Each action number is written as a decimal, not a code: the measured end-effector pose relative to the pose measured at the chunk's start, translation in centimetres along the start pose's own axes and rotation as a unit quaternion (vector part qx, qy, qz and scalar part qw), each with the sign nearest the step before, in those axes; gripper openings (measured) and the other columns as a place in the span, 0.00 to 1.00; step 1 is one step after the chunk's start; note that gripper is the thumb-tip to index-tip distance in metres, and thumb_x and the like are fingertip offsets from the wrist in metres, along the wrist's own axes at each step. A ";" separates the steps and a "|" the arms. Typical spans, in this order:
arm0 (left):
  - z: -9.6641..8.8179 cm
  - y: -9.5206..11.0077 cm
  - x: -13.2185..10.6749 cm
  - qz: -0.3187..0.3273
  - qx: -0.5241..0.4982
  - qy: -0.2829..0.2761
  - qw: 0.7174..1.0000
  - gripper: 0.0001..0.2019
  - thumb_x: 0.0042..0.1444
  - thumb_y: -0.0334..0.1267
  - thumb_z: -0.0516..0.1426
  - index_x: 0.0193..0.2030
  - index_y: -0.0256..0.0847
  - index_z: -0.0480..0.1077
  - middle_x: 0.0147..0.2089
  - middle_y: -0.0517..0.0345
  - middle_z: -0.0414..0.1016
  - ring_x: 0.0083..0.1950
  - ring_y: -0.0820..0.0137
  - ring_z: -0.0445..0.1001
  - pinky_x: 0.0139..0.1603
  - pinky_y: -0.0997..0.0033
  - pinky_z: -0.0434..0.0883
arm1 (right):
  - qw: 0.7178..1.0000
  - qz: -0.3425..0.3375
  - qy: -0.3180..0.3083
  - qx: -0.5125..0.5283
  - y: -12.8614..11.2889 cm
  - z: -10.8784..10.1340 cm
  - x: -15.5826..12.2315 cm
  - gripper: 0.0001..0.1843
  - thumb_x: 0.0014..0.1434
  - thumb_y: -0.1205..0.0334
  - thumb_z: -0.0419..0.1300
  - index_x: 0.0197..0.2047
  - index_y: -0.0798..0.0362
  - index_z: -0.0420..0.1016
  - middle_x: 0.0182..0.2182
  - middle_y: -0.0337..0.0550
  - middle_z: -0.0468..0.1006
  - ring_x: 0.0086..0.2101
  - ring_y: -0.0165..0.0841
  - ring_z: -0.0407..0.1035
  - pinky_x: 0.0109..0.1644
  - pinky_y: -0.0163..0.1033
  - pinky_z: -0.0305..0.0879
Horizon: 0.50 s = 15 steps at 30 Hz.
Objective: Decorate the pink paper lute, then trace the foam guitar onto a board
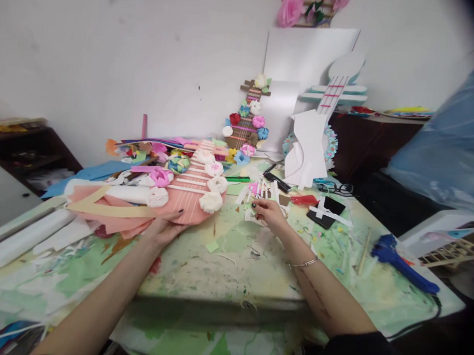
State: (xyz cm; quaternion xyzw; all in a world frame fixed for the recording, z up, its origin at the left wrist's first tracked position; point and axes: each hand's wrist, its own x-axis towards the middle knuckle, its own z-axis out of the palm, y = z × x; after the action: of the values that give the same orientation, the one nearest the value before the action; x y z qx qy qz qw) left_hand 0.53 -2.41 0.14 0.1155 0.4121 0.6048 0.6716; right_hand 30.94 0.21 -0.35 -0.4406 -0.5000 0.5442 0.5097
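My left hand [163, 228] grips the near edge of a pink paper guitar [189, 196], thumb on top. The guitar lies on the table and carries white strips and white, pink and green paper flowers [213, 184]. My right hand [267, 209] is to its right, over a scatter of small white paper strips [260, 191], fingers curled in a pinch on one of them. A thin bracelet circles that wrist.
The paint-stained table [226, 260] also holds a blue glue gun [401, 263] at right, a black phone [326, 209], glasses [337, 189], a green pen [237, 179], a flower-covered small guitar [246, 123], a white cardboard guitar [312, 138] and coloured paper sheets [93, 170].
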 end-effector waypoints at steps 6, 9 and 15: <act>0.4 -0.5 -1.3 0.022 0.001 -0.051 0.998 0.17 0.57 0.18 0.47 0.49 0.31 0.70 0.39 0.45 0.80 0.42 0.62 0.80 0.49 0.56 0.76 | 0.997 -0.054 0.005 0.060 -1.7 -0.1 -0.7 0.20 0.39 0.49 0.67 0.27 0.53 0.66 0.20 0.32 0.63 0.20 0.22 0.56 0.23 0.30 0.55; 0.4 -0.7 -1.5 0.023 0.002 -0.066 0.998 0.18 0.56 0.17 0.48 0.48 0.31 0.72 0.36 0.47 0.80 0.38 0.64 0.80 0.48 0.58 0.77 | 0.997 -0.066 0.000 0.051 -2.4 -0.2 -0.7 0.20 0.39 0.48 0.67 0.27 0.54 0.66 0.19 0.33 0.64 0.17 0.20 0.51 0.20 0.30 0.47; 0.2 -0.9 -1.5 0.018 0.005 -0.046 0.999 0.18 0.53 0.16 0.48 0.43 0.31 0.73 0.33 0.49 0.80 0.34 0.67 0.80 0.40 0.66 0.79 | 0.993 -0.119 -0.001 -0.026 -6.3 -0.3 0.1 0.18 0.42 0.53 0.66 0.33 0.57 0.75 0.21 0.35 0.70 0.17 0.19 0.53 0.19 0.30 0.48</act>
State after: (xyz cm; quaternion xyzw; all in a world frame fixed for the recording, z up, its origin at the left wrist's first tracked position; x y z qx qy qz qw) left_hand 1.44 -3.91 0.35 0.1542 0.3814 0.6085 0.6786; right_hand 31.91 0.21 5.89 -0.3904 -0.5634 0.4673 0.5584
